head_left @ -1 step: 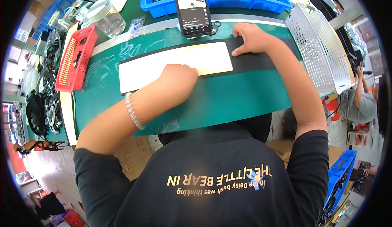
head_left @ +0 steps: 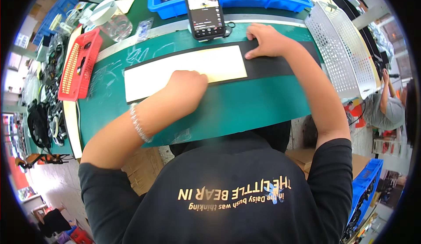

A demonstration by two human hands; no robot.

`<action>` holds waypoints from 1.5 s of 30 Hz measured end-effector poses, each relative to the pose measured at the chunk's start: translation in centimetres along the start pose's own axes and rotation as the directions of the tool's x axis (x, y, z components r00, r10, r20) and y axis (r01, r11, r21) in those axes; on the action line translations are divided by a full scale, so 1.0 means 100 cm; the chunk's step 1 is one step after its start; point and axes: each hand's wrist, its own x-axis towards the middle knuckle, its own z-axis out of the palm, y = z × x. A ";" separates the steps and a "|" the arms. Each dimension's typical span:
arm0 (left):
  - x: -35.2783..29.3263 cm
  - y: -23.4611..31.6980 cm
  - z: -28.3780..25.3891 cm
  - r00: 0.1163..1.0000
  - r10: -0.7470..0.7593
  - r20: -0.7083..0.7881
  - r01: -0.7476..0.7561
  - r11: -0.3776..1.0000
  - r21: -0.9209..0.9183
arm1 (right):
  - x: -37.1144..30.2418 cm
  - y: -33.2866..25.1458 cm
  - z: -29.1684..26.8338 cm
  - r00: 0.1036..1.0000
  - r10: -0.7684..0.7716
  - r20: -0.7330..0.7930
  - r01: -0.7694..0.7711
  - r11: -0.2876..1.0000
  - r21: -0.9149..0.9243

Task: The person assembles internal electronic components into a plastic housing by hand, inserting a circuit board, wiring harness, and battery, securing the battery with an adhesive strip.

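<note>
A long black strip (head_left: 280,64) lies across the green table mat, with a narrower pale cream sheet (head_left: 223,64) on top of its left and middle part. My left hand (head_left: 187,88) is closed in a fist over the sheet's near edge; its fingers curl under, so anything in them is hidden. A beaded bracelet circles that wrist. To the right, my right hand (head_left: 266,41) rests on the bare black part, just beyond the sheet's right end. Its thumb and fingers are spread apart, holding nothing.
A phone (head_left: 203,11) stands upright behind the strip, before a blue bin (head_left: 263,1) of dark parts. On the left are a red basket (head_left: 94,53) and a clear jug (head_left: 115,24). A white perforated basket (head_left: 335,46) borders the right side. Another person (head_left: 382,112) sits far right.
</note>
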 end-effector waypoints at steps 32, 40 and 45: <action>-0.023 0.060 -0.207 0.956 -0.250 -0.154 -0.006 0.508 -0.861 | -0.055 -0.081 0.054 0.856 -0.077 -0.511 0.201 0.960 0.193; -0.023 0.080 -0.240 0.912 -0.356 0.205 0.338 0.367 -0.867 | -0.056 -0.087 0.052 0.855 -0.108 -0.507 0.218 0.962 0.163; -0.014 0.088 -0.257 0.835 -0.348 0.425 0.519 0.246 -0.819 | -0.051 -0.091 0.057 0.861 -0.107 -0.498 0.238 0.949 0.208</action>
